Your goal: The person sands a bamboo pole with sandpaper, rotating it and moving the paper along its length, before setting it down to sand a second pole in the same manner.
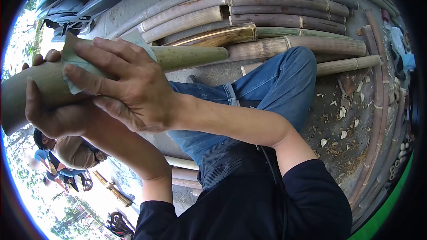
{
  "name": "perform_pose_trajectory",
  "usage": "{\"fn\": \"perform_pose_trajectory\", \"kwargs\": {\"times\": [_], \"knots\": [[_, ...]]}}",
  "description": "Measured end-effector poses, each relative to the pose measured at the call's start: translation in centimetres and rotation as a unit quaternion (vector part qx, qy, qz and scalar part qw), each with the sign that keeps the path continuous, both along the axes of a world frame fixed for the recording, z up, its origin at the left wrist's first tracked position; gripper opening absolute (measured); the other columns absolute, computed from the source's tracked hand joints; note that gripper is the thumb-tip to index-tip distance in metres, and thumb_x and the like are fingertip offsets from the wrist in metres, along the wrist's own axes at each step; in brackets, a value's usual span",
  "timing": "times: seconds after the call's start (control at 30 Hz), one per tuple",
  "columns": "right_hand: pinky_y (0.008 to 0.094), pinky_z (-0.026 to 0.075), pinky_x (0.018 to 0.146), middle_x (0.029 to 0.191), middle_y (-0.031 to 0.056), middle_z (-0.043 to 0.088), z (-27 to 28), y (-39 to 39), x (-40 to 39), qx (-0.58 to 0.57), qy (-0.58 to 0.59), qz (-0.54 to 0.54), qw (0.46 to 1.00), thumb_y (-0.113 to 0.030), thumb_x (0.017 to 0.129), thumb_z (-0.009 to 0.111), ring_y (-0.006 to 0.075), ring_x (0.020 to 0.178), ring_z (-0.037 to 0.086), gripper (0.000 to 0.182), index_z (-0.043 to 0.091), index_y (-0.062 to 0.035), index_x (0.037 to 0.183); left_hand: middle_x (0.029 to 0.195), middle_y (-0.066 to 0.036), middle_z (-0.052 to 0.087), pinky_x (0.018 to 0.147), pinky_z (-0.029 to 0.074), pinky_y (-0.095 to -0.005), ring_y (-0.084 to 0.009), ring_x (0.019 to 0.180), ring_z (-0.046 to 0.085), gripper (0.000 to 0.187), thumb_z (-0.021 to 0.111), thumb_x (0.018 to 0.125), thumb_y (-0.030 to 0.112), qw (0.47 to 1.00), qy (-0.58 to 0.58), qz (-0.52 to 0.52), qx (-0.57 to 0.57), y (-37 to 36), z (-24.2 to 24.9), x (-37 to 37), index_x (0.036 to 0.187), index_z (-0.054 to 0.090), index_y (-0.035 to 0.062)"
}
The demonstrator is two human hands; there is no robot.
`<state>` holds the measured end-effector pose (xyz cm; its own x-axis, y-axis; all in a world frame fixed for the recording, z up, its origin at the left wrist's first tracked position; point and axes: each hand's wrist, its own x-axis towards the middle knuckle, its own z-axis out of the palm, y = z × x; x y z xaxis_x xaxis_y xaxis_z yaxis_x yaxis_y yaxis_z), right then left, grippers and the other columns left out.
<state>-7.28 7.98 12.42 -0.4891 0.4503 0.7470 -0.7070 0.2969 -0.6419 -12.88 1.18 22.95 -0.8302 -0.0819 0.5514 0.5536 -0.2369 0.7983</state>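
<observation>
Bamboo pole (187, 57): thick, green, held up in front of the person, running from the lower left edge toward the middle of the view, above the bent knee in blue jeans (275, 84)

Cloth (78, 64): pale, folded piece pressed flat against the pole near its left end, lying under the right hand

Left hand (49, 115): beneath and behind the pole, fingers curled round it from the far side, thumb on the near side; closed in a firm grip on the pole

Right hand (129, 84): on top of the pole, palm down, fingers spread and nearly straight, pinning the cloth to the pole; the hand lies flat rather than clenched, crossing over the left forearm

Stack of bamboo (289, 13): many cut lengths, brown and green, laid side by side on the ground beyond the knee

Wood chips (342, 124): scattered on the ground to the right of the leg

Other person (71, 151): seated lower left, in a tan shirt, well apart from the hands
</observation>
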Motion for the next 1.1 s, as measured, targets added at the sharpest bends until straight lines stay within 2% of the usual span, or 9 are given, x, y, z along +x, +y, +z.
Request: {"fn": "perform_pose_trajectory", "kwargs": {"times": [0.13, 0.23, 0.47, 0.67, 0.73, 0.83, 0.87, 0.97, 1.1], "knots": [[0.0490, 0.037, 0.113, 0.147, 0.0135, 0.054, -7.4, 1.6, 0.7, -0.001, -0.035, 0.038, 0.999, -0.037, 0.108, 0.042, 0.0367, 0.132, 0.051, 0.048, 0.052, -0.0176, 0.150, 0.107, -0.024, 0.061, 0.093, 0.050, -0.0457, -0.0375, 0.096, 0.067, 0.056, 0.063, 0.079, 0.031, 0.999, 0.035, 0.001, -0.033, -2.0, -0.3, -1.2, 0.121, 0.052, -0.0058], [0.0410, 0.043, 0.106, 0.131, 0.0139, 0.066, -13.0, 4.1, 1.3, -0.041, -0.129, 0.083, 0.987, -0.030, 0.110, 0.036, 0.0299, 0.125, 0.058, 0.045, 0.063, -0.0021, 0.134, 0.107, -0.024, 0.061, 0.093, 0.050, -0.0455, -0.0379, 0.096, 0.067, 0.057, 0.064, 0.079, 0.031, 0.999, 0.030, -0.027, -0.007, -2.8, -0.4, -1.6, 0.121, 0.052, -0.0059], [0.0423, 0.045, 0.103, 0.121, 0.0186, 0.068, -27.4, 9.1, 3.0, -0.046, -0.268, 0.067, 0.960, -0.029, 0.110, 0.035, 0.0362, 0.117, 0.060, 0.044, 0.065, -0.0015, 0.127, 0.108, -0.024, 0.061, 0.094, 0.049, -0.0466, -0.0379, 0.095, 0.066, 0.059, 0.064, 0.079, 0.031, 0.999, 0.032, -0.019, -0.006, -2.8, -0.5, -1.6, 0.122, 0.052, -0.0068], [0.0436, 0.043, 0.105, 0.125, 0.0199, 0.067, -31.6, 8.6, 3.8, -0.039, -0.316, -0.009, 0.948, -0.025, 0.109, 0.037, 0.0382, 0.121, 0.058, 0.041, 0.066, -0.0002, 0.124, 0.113, -0.023, 0.059, 0.095, 0.047, -0.0480, -0.0369, 0.099, 0.063, 0.066, 0.062, 0.078, 0.029, 0.987, 0.052, -0.150, 0.002, -3.2, -0.5, -0.9, 0.131, 0.048, -0.0067], [0.0433, 0.040, 0.108, 0.127, 0.0201, 0.066, -30.9, 7.7, 4.1, -0.095, -0.344, -0.029, 0.934, -0.024, 0.108, 0.038, 0.0383, 0.124, 0.056, 0.041, 0.066, 0.0002, 0.124, 0.116, -0.022, 0.057, 0.095, 0.044, -0.0487, -0.0345, 0.099, 0.062, 0.072, 0.060, 0.077, 0.029, 0.933, 0.097, -0.345, 0.013, -3.9, -0.6, -1.1, 0.137, 0.044, -0.0061], [0.0436, 0.037, 0.110, 0.129, 0.0192, 0.065, -29.2, 6.4, 4.3, -0.137, -0.384, 0.002, 0.913, -0.024, 0.108, 0.037, 0.0370, 0.126, 0.054, 0.041, 0.066, 0.0004, 0.124, 0.119, -0.022, 0.055, 0.096, 0.040, -0.0489, -0.0327, 0.099, 0.060, 0.076, 0.060, 0.076, 0.030, 0.924, 0.115, -0.364, -0.003, -4.4, -0.9, -0.5, 0.140, 0.041, -0.0056], [0.0435, 0.036, 0.110, 0.130, 0.0183, 0.064, -26.1, 5.2, 4.4, -0.146, -0.337, -0.036, 0.929, -0.023, 0.107, 0.037, 0.0361, 0.125, 0.054, 0.041, 0.066, 0.0006, 0.123, 0.119, -0.022, 0.055, 0.097, 0.041, -0.0491, -0.0332, 0.099, 0.060, 0.076, 0.060, 0.076, 0.031, 0.925, 0.116, -0.362, -0.009, -4.3, -0.8, -0.4, 0.140, 0.041, -0.0055], [0.0382, 0.030, 0.117, 0.137, 0.0159, 0.062, -16.4, 4.2, 4.3, -0.139, -0.224, 0.068, 0.962, -0.020, 0.107, 0.033, 0.0304, 0.133, 0.052, 0.045, 0.061, 0.0013, 0.135, 0.119, -0.022, 0.054, 0.097, 0.040, -0.0495, -0.0338, 0.101, 0.059, 0.076, 0.060, 0.077, 0.031, 0.925, 0.109, -0.365, -0.008, -3.8, -0.7, -0.4, 0.140, 0.041, -0.0057], [0.0476, 0.026, 0.120, 0.140, 0.0146, 0.062, -5.4, 2.3, 3.6, -0.114, -0.086, 0.107, 0.984, -0.029, 0.106, 0.039, 0.0274, 0.133, 0.054, 0.048, 0.058, -0.0037, 0.141, 0.119, -0.023, 0.054, 0.097, 0.041, -0.0499, -0.0345, 0.103, 0.058, 0.075, 0.060, 0.077, 0.030, 0.920, 0.107, -0.377, -0.003, -3.7, -0.8, -0.5, 0.140, 0.041, -0.0059]]}}
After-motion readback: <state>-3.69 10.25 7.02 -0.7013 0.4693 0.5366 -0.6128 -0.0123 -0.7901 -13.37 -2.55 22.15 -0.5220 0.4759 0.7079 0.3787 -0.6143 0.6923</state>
